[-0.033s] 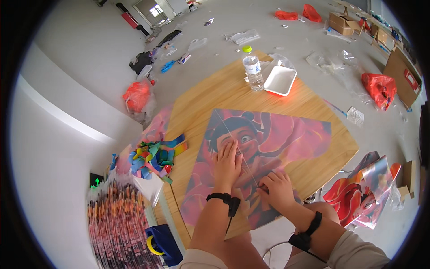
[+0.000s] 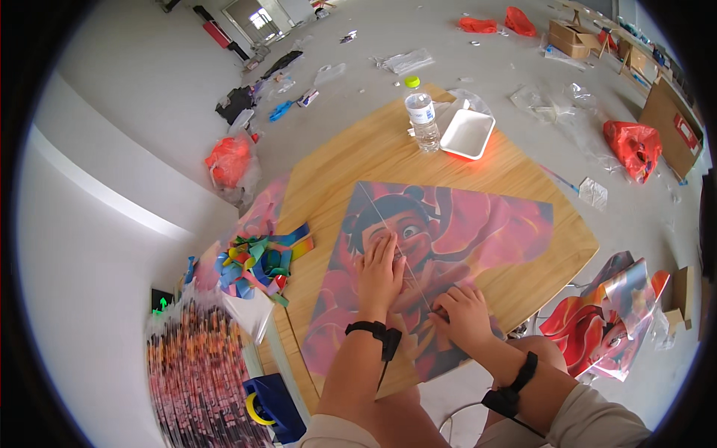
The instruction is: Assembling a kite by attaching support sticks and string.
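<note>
A printed sheet (image 2: 485,224) with a red and dark cartoon figure lies on the wooden table (image 2: 328,168). A thin pale line, perhaps an edge or fold, crosses it slantwise from the top left corner to my right hand. My left hand (image 2: 379,276) rests flat on the sheet, fingers stretched forward over the figure's face beside that line. Lower and to the right, my right hand (image 2: 461,317) has its fingers curled down at the line's near end. Whatever its fingertips pinch, if anything, is hidden. Both wrists wear black bands.
At the table's far side stand a water bottle (image 2: 423,123) and a white tray (image 2: 468,133). Colourful strips (image 2: 258,265) are heaped at the left edge. Beside the table is a tall stack of prints (image 2: 198,366); a blue container (image 2: 275,407) holds a yellow roll. Another print (image 2: 597,321) lies right.
</note>
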`<state>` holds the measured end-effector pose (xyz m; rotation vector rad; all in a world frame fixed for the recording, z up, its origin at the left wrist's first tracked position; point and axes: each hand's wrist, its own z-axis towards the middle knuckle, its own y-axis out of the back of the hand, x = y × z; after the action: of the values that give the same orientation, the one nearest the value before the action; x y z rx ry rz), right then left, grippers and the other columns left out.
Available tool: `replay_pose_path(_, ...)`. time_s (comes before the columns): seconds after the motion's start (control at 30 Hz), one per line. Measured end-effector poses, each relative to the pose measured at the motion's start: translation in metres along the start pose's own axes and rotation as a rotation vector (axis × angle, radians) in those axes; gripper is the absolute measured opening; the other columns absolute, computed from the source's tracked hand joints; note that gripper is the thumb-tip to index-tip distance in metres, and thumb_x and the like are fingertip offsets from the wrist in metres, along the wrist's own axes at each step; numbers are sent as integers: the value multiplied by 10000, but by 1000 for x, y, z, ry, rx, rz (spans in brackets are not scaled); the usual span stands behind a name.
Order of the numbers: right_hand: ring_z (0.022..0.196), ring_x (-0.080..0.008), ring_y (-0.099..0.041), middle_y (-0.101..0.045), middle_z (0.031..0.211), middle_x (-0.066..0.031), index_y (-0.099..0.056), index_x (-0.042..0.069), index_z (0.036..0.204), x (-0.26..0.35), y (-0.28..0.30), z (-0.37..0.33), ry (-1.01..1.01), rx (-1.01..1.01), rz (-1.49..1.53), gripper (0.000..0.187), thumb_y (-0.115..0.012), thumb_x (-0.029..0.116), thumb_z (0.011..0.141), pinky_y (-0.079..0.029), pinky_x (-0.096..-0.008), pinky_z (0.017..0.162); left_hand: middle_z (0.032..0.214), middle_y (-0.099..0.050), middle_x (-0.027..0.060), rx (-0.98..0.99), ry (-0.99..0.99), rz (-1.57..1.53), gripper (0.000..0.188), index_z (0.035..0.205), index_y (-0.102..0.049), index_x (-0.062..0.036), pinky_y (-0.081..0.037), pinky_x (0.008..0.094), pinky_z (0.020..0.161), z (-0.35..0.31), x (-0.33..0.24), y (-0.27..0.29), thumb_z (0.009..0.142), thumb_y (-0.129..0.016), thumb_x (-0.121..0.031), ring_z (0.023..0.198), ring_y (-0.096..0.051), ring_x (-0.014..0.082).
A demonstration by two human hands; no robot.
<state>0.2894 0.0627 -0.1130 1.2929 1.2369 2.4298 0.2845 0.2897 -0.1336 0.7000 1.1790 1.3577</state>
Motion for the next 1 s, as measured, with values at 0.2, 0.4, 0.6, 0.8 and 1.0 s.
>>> replay_pose_path(0.2, 888, -226, -565, -583, 815, 9, -647, 153, 836, 1, -4, 1, -24, 0, 14, 195, -776, 244, 722, -409, -382, 811, 1458, -505, 43, 6, 10, -13, 538, 1452, -456, -144, -295, 539, 1091, -2, 2, 2, 956, -560, -326, 1367, -422, 252)
replay_pose_path(0.4, 883, -231, -569, -586, 811, 7, -637, 153, 814, 1, -6, 2, -32, -20, -6, 186, -774, 244, 727, -413, -379, 812, 1463, -497, 64, 13, 12, -27, 520, 1437, -465, -114, -294, 461, 1082, -1, 0, 3, 953, -564, -275, 1365, -419, 255)
replay_pose_path(0.6, 877, -233, -569, -580, 800, 7, -629, 152, 799, 0, -6, 1, -44, -14, 6, 192, -776, 255, 732, -415, -385, 807, 1477, -480, 66, 6, 16, -18, 536, 1447, -449, -117, -292, 456, 1089, -3, 2, 0, 951, -568, -284, 1364, -421, 261)
replay_pose_path(0.8, 882, -236, -569, -582, 812, 1, -632, 147, 814, 1, 2, 0, -44, -5, 26, 201, -778, 265, 743, -415, -391, 812, 1465, -475, 138, -78, 54, -211, 548, 1444, -438, -83, -307, 485, 1106, -2, 5, -3, 941, -590, -239, 1356, -427, 310)
replay_pose_path(1.0, 917, -250, -573, -596, 860, -13, -650, 140, 856, -5, 6, -7, 13, 62, 56, 150, -738, 244, 792, -413, -404, 829, 1342, -533, 162, -247, 374, -785, 473, 1429, -408, -44, -450, 381, 997, -11, 18, 11, 991, -534, -167, 1102, -607, 271)
